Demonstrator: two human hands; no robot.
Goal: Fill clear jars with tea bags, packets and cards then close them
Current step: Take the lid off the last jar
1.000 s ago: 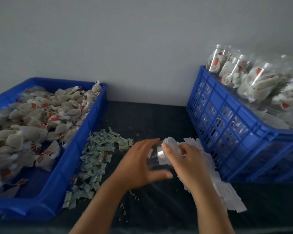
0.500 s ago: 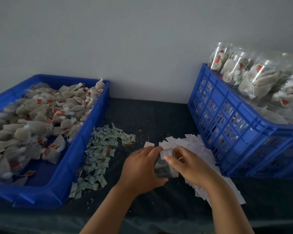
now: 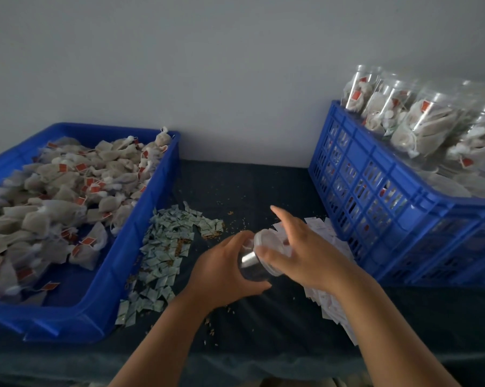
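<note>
A small clear jar is held over the dark table, tilted with its mouth toward the right. My left hand grips its body from the left. My right hand holds the white lid at the jar's mouth, with the index finger stretched out. Tea bags with red tags fill the blue tray on the left. Green-grey packets lie in a heap beside the tray. White cards lie under and behind my right hand.
A blue latticed crate at the right holds several filled clear jars. Loose tea crumbs are scattered on the dark cloth. A grey wall runs right behind the table.
Both hands have drawn the jar nearer to me and tilted it. My right hand has shifted on the lid and its index finger has lifted.
</note>
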